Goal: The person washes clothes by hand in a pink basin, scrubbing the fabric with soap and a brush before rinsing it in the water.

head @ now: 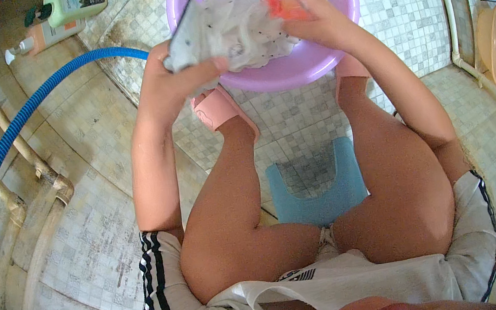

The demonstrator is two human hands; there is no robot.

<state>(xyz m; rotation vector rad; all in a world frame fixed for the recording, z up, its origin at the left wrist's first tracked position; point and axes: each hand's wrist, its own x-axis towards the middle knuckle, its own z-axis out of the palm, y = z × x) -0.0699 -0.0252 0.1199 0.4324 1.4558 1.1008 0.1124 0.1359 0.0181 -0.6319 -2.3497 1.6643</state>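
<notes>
A wet-looking white cloth with small dark marks (244, 30) is bunched over a purple plastic basin (293, 73). My left hand (183, 75) grips the cloth's left side, thumb on top, where a flat piece with a dark edge sticks up. My right hand (313, 13) is curved around a blurred orange-red object (286, 7), which lies against the cloth's right part; what this object is cannot be told. The basin's inside is partly hidden by the cloth and both hands.
A blue ribbed hose (49, 79) arches at the left, near two pump bottles, one green (57, 5), one peach (43, 37). Pipes (25, 145) run along the left wall. A blue plastic stool (322, 201) is beneath me; an orange basin (495, 46) stands at right.
</notes>
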